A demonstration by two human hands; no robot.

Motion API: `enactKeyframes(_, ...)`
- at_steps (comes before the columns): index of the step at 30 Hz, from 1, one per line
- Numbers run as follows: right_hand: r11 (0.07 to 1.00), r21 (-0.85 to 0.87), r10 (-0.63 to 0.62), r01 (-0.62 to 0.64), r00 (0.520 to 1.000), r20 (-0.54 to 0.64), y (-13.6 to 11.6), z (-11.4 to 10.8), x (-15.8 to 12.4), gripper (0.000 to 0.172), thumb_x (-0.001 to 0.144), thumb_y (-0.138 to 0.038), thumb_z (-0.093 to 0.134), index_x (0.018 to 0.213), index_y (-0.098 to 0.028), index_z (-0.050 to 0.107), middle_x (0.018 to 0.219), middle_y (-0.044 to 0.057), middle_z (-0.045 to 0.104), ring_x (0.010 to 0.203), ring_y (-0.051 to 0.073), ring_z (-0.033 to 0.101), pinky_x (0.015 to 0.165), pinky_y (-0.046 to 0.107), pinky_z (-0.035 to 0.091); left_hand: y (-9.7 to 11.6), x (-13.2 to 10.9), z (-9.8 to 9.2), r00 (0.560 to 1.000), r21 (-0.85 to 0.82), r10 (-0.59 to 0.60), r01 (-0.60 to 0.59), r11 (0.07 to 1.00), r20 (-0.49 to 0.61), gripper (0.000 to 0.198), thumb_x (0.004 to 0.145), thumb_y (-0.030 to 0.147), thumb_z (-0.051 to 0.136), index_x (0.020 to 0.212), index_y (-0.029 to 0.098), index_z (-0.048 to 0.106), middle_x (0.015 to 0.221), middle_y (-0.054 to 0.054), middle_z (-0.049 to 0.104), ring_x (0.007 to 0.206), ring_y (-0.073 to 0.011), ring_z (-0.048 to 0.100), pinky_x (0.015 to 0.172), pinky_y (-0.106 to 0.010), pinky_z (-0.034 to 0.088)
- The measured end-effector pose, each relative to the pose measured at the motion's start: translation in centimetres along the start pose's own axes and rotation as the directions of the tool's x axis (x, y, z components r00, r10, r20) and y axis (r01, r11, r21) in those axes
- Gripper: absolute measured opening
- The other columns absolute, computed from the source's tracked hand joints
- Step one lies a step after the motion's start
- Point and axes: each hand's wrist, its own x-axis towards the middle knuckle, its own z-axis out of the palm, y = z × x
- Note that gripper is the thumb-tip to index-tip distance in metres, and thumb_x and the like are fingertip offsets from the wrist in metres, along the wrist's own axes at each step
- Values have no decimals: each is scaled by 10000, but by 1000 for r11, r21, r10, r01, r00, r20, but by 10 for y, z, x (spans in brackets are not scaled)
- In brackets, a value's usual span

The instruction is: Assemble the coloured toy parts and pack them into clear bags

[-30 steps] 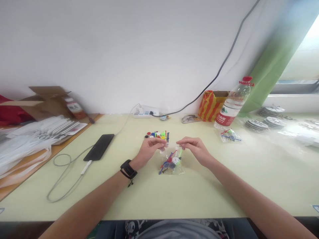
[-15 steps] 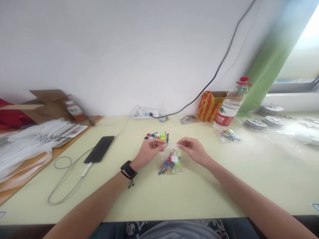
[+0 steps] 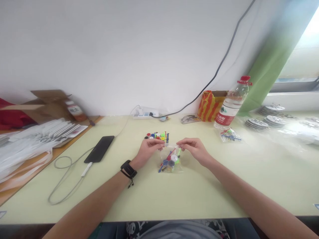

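A small clear plastic bag (image 3: 170,161) filled with several coloured plastic pieces rests on the pale green table (image 3: 174,196). My left hand (image 3: 148,149), with a black band on its wrist, pinches the bag's top edge at the left. My right hand (image 3: 191,148) pinches the same edge at the right. Both hands have their fingers closed on the bag's mouth. Just behind the hands lies a loose cluster of coloured pieces (image 3: 157,135).
A black phone (image 3: 99,148) on a grey cable lies to the left, near stacked white bags (image 3: 32,139) and a cardboard box (image 3: 47,103). A water bottle (image 3: 231,106), a striped bag (image 3: 208,105), another filled bag (image 3: 229,135), a power strip (image 3: 146,114) and stacked discs (image 3: 264,121) stand behind and right.
My two hands have drawn a little closer together along the bag's top edge. The bag stays on the table.
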Motion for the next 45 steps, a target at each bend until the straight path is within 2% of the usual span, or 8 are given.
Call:
enactKeyframes(4,1000,8,-28,28,999,38,4,-1,1,209,829,-359,727,933,-192,797,906,69,764,805,189,658,745,320,525,-1,0,0,1000,3,18,-18,1000,8,243,753,338,852,906,152,825,854,-82,779,732,-164,674,730,-277,565)
enactKeyframes(9,999,-33,-38,39,999,18,13,-1,5,318,830,-416,747,1063,-200,751,921,66,753,838,206,684,788,349,546,-4,0,-1,1000,56,12,-12,998,5,364,756,372,851,1047,158,809,1024,-114,791,832,-204,719,785,-319,599)
enactKeyframes(16,992,-100,-76,77,997,11,15,-2,6,252,851,-433,699,924,-192,717,883,69,740,788,199,673,718,331,545,-1,1,0,994,143,101,-106,984,46,265,804,390,809,929,157,802,919,-89,786,750,-173,702,724,-285,587)
enactKeyframes(21,991,-97,-96,93,995,-24,7,-3,3,148,827,-314,681,871,-200,766,854,61,756,792,209,685,750,350,547,0,-1,-3,997,86,69,-71,994,28,234,792,355,822,927,163,818,927,-95,793,830,-199,725,778,-298,590)
enactKeyframes(26,973,-156,-168,169,986,21,-3,-5,0,159,853,-333,694,877,-216,798,909,80,763,866,235,698,792,367,555,0,-2,-5,999,62,53,-54,997,8,258,763,387,843,878,157,823,907,-101,800,855,-236,744,803,-336,601)
enactKeyframes(32,972,-144,-186,188,982,29,3,-5,2,181,861,-382,720,926,-218,762,907,70,748,844,225,699,809,379,573,3,-2,1,996,90,64,-70,993,69,390,790,405,820,1102,174,779,1145,-116,760,999,-244,719,885,-345,584)
enactKeyframes(39,964,-185,-178,192,980,89,1,1,-3,299,916,-419,663,1147,-233,703,920,56,700,865,210,668,797,345,559,11,-9,14,976,233,154,-187,954,154,277,888,437,706,919,178,798,893,-79,763,801,-196,661,682,-278,505)
enactKeyframes(45,919,-303,-193,253,957,215,-6,17,-9,258,970,-416,583,930,-226,752,874,70,710,806,205,643,692,313,497,19,-20,23,956,289,170,-237,928,237,273,913,428,673,861,186,787,807,-64,742,753,-188,635,668,-278,473)
